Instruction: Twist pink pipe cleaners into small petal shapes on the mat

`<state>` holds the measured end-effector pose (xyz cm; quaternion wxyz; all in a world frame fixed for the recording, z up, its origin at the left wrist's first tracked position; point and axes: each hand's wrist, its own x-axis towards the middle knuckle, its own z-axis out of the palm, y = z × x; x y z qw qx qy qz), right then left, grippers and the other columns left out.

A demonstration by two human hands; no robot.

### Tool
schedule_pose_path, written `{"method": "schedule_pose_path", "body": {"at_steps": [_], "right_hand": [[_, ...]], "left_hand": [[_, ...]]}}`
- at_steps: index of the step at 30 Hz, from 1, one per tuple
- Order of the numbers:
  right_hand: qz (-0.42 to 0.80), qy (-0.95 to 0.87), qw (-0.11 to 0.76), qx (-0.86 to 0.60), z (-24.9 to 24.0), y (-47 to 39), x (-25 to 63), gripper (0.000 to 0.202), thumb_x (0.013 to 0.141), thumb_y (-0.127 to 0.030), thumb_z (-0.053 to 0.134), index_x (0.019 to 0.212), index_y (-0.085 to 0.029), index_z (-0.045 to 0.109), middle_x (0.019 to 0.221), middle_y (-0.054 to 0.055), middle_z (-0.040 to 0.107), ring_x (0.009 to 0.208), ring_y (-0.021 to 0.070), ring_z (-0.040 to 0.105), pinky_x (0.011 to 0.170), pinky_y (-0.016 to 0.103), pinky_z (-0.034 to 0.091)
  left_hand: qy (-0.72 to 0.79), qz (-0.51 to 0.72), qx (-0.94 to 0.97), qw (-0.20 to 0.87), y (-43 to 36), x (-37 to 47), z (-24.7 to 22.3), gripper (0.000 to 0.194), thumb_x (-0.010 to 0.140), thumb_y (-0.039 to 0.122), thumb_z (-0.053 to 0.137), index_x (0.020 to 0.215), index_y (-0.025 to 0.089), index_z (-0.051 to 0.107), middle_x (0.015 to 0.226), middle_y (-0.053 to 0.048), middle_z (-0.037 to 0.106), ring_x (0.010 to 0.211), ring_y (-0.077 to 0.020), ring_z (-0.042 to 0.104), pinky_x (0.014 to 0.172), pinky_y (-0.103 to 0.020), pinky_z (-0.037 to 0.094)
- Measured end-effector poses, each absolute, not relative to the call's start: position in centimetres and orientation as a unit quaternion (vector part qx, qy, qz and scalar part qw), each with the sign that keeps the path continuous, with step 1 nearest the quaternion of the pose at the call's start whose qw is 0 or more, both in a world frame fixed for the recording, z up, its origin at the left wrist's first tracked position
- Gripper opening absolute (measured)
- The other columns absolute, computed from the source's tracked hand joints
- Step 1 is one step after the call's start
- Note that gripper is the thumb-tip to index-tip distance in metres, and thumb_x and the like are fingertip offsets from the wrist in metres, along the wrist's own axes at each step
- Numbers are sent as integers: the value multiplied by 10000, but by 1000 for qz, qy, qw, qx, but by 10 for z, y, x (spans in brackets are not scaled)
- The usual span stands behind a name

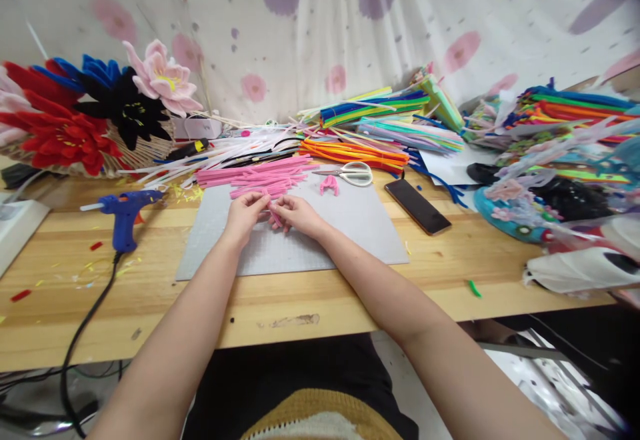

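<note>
My left hand (246,217) and my right hand (296,216) meet over a grey mat (330,247). Between their fingertips both pinch a pink pipe cleaner (273,217), partly hidden by the fingers. Just beyond the hands lies a bundle of pink pipe cleaners (255,175). A small bent pink pipe cleaner piece (329,186) rests on the mat to the right of my right hand. Behind that piece are scissors (353,173) with pale handles, lying at the mat's far edge.
A blue glue gun (126,217) with a black cord stands at left. To the right lies a phone (418,206). Orange pipe cleaners (357,154) and other coloured bundles line the back. Fuzzy flowers (65,130) fill the back left; a white roll (580,270) is at right.
</note>
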<state>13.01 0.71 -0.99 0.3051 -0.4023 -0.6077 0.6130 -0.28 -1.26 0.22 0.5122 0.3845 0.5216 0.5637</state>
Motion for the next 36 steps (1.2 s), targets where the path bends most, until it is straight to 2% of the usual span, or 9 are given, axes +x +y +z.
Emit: {"method": "schedule_pose_path", "body": {"at_steps": [6,9,13,17,21,25,28,32,36], "right_hand": [[401,-689,364,-481,-12,29,143,26,780,-194,538,788,-170,542,758,-3,633,634,90,567,586,210,441],[300,-745,312,-507,-4,43,142,78,763,-150,522,803,-168,586,783,11,637,714,124,563,688,257,441],[149,-824,241,-490,5,58,126,191,794,-147,488,914,-164,636,1000,84,629,956,195,547,840,317,410],[90,-859,160,-477,11,67,115,197,784,-131,470,875,-153,642,1014,113,624,986,229,535,822,325,401],[118,-851,166,-484,21,68,122,184,726,-125,498,874,-157,604,936,85,644,855,203,560,719,295,408],[165,-814,268,-488,27,66,135,221,702,-112,501,909,-158,562,861,47,625,772,168,552,702,287,418],[295,-756,359,-461,24,58,141,227,705,-110,502,921,-173,532,808,6,585,713,126,546,691,264,447],[515,-657,391,-388,10,40,143,82,746,-240,536,789,-183,496,756,-21,527,667,87,538,641,228,489],[575,-585,427,-379,-4,26,142,115,736,-251,563,793,-185,489,705,-42,518,625,63,522,621,197,489]], "left_hand": [[545,587,348,487,-10,-13,7,320,478,297,771,697,150,590,591,30,568,509,-92,536,485,-224,475],[561,583,341,479,-9,-19,10,263,494,231,740,698,149,594,598,30,569,496,-85,525,497,-237,496],[583,595,329,444,-6,-29,9,195,520,195,706,681,146,607,593,33,563,480,-71,507,492,-223,493],[595,602,320,426,-3,-33,6,180,545,210,703,672,153,589,555,46,539,441,-60,478,460,-206,475],[594,595,325,433,-4,-27,6,172,590,209,685,702,151,568,532,54,516,440,-70,483,461,-220,480],[568,577,360,464,-9,-19,7,186,616,220,688,741,146,571,555,44,535,473,-80,515,502,-243,508],[558,550,380,491,-13,-13,7,223,594,237,726,737,142,585,596,26,563,508,-93,553,496,-240,510],[544,503,408,533,-18,-7,7,262,542,247,778,710,134,612,645,-5,602,531,-112,584,487,-248,510],[547,474,424,544,-20,-6,7,259,522,248,790,686,130,628,621,-18,612,531,-123,593,473,-240,498]]}}
